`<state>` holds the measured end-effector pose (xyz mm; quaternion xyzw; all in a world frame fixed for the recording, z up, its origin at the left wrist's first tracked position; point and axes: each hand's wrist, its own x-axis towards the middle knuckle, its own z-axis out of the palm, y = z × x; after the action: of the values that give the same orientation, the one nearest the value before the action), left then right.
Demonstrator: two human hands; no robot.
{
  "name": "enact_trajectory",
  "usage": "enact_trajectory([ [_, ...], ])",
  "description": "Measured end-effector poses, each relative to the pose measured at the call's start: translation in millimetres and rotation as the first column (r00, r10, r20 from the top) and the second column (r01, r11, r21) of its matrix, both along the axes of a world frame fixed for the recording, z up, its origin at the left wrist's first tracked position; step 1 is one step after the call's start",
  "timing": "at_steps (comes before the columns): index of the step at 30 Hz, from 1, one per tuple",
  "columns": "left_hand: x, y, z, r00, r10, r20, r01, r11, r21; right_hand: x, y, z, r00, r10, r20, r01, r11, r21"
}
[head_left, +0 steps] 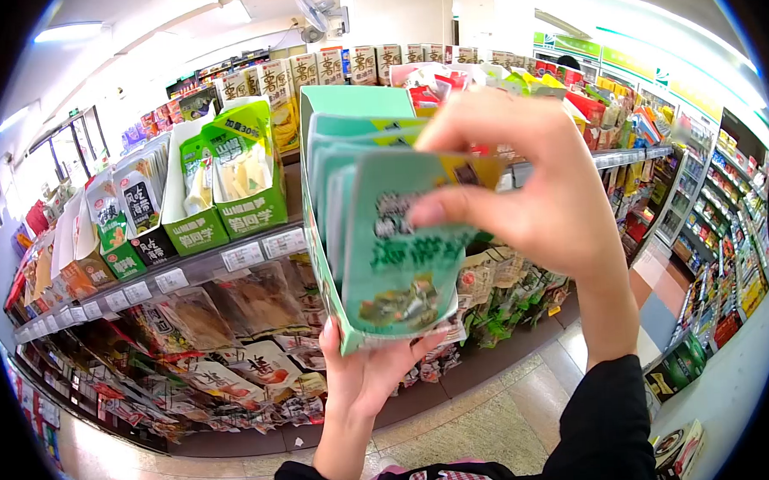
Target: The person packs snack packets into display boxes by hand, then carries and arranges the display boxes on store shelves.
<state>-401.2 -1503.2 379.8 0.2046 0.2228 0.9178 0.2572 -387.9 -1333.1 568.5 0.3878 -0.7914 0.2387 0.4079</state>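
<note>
- Clock directions run from the middle of the green box (357, 100), which is tilted and held up in front of the shelf
- The right hand (528, 178), between 2 and 3 o'clock, is closed on the top of the front green packet (402, 252), its thumb pressed on the packet's face; this hand is slightly blurred
- That packet stands at the box's near end, with more green packets close behind it towards 11 o'clock
- The left hand (369, 369), at 6 o'clock, clamps the box from below, thumb up at its near lower corner
- At 10 o'clock, a bright green carton (259, 213) of snack packs stands on the shelf, apart from the box
- At 12 o'clock runs a row of pale snack boxes (361, 65)
- Bagged snacks (248, 366) hang between 7 and 8 o'clock
- Tiled floor (495, 415) shows at 5 o'clock
</note>
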Motion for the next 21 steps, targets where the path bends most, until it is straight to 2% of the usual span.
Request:
enact_trajectory([
  [2, 23.3, 3.9, -5.9, 1.0, -0.004, 0.002, 0.004, 1.0, -0.015, 22.1, 14.8, -12.0, 0.999, -0.007, -0.042, 0.007, 1.0, -0.014],
  [7, 78.6, 39.6, -27.1, 0.999, -0.036, -0.016, 0.033, 0.993, -0.115, 87.2, 68.7, -50.4, 0.996, -0.087, 0.001, 0.087, 0.985, -0.151],
  [9, 98.3, 61.1, -41.2, 0.995, -0.039, 0.095, 0.052, 0.99, -0.13, 113.5, 97.1, -71.8, 0.986, -0.166, -0.018, 0.157, 0.96, -0.233],
  [13, 126.0, 116.8, -65.8, 0.971, -0.186, 0.148, 0.211, 0.962, -0.174, 169.3, 152.1, -114.9, 0.947, -0.308, 0.086, 0.315, 0.848, -0.426],
  [16, 146.1, 168.7, -83.9, 0.943, -0.303, 0.134, 0.324, 0.928, -0.184, 205.6, 198.8, -135.7, 0.914, -0.392, 0.107, 0.399, 0.816, -0.418],
  [18, 158.7, 203.0, -100.3, 0.916, -0.39, 0.094, 0.401, 0.888, -0.224, 231.1, 228.1, -152.4, 0.881, -0.418, 0.22, 0.472, 0.771, -0.427],
  [21, 176.0, 249.6, -111.9, 0.788, -0.578, 0.211, 0.613, 0.767, -0.189, 275.0, 265.7, -175.3, 0.781, -0.529, 0.333, 0.624, 0.693, -0.362],
])
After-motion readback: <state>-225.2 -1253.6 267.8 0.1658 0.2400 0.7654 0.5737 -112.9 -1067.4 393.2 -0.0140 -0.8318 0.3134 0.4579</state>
